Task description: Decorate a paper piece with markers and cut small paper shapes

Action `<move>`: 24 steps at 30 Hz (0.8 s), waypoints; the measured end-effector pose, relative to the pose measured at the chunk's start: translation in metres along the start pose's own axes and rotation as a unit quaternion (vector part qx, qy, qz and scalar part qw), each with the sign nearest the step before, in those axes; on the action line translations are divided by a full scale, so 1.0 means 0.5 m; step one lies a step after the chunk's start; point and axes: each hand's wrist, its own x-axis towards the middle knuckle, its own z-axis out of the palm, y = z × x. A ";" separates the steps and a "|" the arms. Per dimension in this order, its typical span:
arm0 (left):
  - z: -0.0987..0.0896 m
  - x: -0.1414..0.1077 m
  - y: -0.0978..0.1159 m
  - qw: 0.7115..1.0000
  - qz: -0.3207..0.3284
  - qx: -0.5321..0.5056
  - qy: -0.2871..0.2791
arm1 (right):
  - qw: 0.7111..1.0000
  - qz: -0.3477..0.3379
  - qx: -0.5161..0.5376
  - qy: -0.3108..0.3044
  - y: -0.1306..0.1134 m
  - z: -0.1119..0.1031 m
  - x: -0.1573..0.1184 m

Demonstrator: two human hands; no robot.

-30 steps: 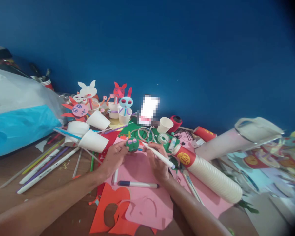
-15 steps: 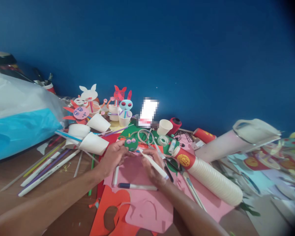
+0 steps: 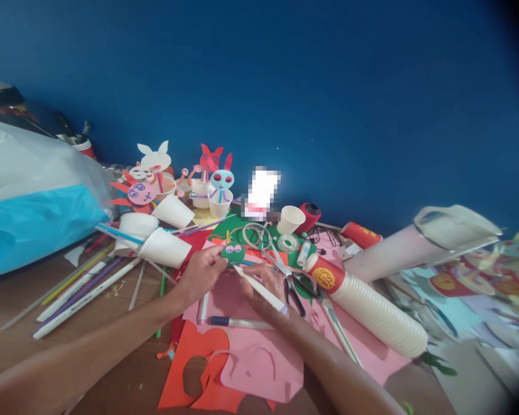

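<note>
Hands (image 3: 202, 273) grasp the green paper face (image 3: 233, 255) and a white marker (image 3: 263, 291).

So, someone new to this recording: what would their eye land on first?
Probably the small round green paper face in the left hand, mid-scene, with the slim white marker in the right hand pointing towards its lower edge. Next, perhaps, the light-blue paper rabbit face above a white cup behind them, and the long stack of white paper cups lying to the right.
</note>
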 end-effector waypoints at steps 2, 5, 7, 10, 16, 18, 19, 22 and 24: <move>0.001 0.000 -0.001 1.000 0.006 0.005 0.000 | 1.000 0.001 0.001 0.006 0.000 0.000 0.001; 0.002 0.000 -0.003 1.000 0.012 0.008 0.003 | 1.000 -0.007 0.000 0.002 0.001 0.001 0.002; 0.003 -0.001 -0.004 1.000 0.012 0.010 0.006 | 1.000 -0.014 -0.005 -0.003 0.001 0.000 0.003; 0.005 -0.001 -0.006 1.000 0.011 0.010 0.007 | 1.000 -0.023 -0.012 -0.002 0.001 -0.001 0.004; 0.007 -0.001 -0.004 1.000 0.011 0.001 -0.003 | 1.000 -0.023 -0.014 -0.010 -0.004 -0.004 0.008; 0.007 -0.002 -0.001 1.000 0.007 0.002 -0.008 | 0.999 -0.028 -0.018 -0.010 -0.007 -0.007 0.011; 0.007 -0.003 0.000 1.000 0.007 0.003 -0.009 | 0.999 -0.029 -0.022 -0.010 -0.009 -0.008 0.012; 0.007 -0.005 0.000 1.000 0.007 0.008 -0.004 | 0.999 -0.027 -0.034 -0.015 -0.014 -0.012 0.015; 0.007 -0.005 -0.002 1.000 0.007 0.014 0.001 | 0.998 -0.026 -0.044 -0.020 -0.016 -0.013 0.016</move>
